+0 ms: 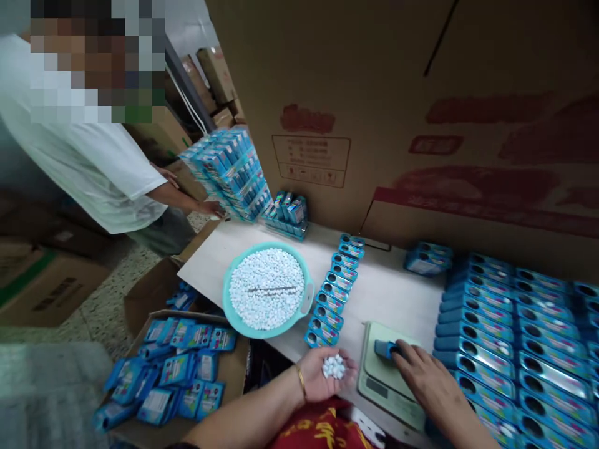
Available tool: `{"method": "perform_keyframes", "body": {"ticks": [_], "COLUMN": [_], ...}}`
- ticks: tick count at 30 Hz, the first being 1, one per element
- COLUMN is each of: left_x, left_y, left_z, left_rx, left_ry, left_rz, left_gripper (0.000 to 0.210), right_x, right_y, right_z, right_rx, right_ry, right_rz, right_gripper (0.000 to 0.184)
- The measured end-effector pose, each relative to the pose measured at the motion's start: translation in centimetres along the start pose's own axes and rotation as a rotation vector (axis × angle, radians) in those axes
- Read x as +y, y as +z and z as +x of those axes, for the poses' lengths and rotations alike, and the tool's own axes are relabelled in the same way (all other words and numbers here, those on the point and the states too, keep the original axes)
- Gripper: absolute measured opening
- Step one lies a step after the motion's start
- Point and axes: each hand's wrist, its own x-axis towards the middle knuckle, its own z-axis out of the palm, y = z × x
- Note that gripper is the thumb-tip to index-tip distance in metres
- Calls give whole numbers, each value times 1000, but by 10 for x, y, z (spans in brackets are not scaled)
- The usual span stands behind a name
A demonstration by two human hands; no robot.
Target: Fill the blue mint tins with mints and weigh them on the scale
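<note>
My left hand (322, 377) is palm up and cupped, holding a small heap of white and pale blue pellets (334, 366). My right hand (433, 380) grips a small blue box (385, 349) over the plate of a pale green weighing scale (393, 380). Its fingers hide part of the box. Left of the scale, a turquoise basin (228, 315) is filled with similar pellets (266, 274), and a thin stick (271, 290) lies across them. A row of blue boxes with dark round openings (334, 293) runs between basin and scale.
Blue boxes (486, 330) stand in dense rows at the right. A carton of blue packs (178, 368) sits lower left. Large cardboard cartons (397, 93) wall off the back. At the left another person (107, 168) reaches toward stacked packs (234, 171).
</note>
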Motion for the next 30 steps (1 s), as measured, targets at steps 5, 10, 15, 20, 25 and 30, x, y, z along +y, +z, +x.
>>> {"method": "perform_keyframes", "body": {"ticks": [5,10,15,20,25,30], "left_x": [-8,-16,-19,-21,-25,-25], "left_y": [7,1,-16,-30,-31,-26], "left_z": [11,10,-2,0,-3,-2], "left_rx": [-63,-16,165,178,179,175], "left_ry": [0,16,47,2,-25,-27], "left_rz": [12,-4,66,118,128,123], "left_gripper": [19,20,12,17,16,16], "right_x": [-51,-110,-132,-138,-139,-131], "right_y": [-12,-28,-41,-38,-35,-38], "right_z": [13,35,37,33,28,22], "right_rx": [84,-35,-243,-328,-346,-315], "right_ry": [46,80,57,107,73,66], "right_rz": [150,257,315,370,385,417], "right_gripper": [25,26,22,19,15,16]}}
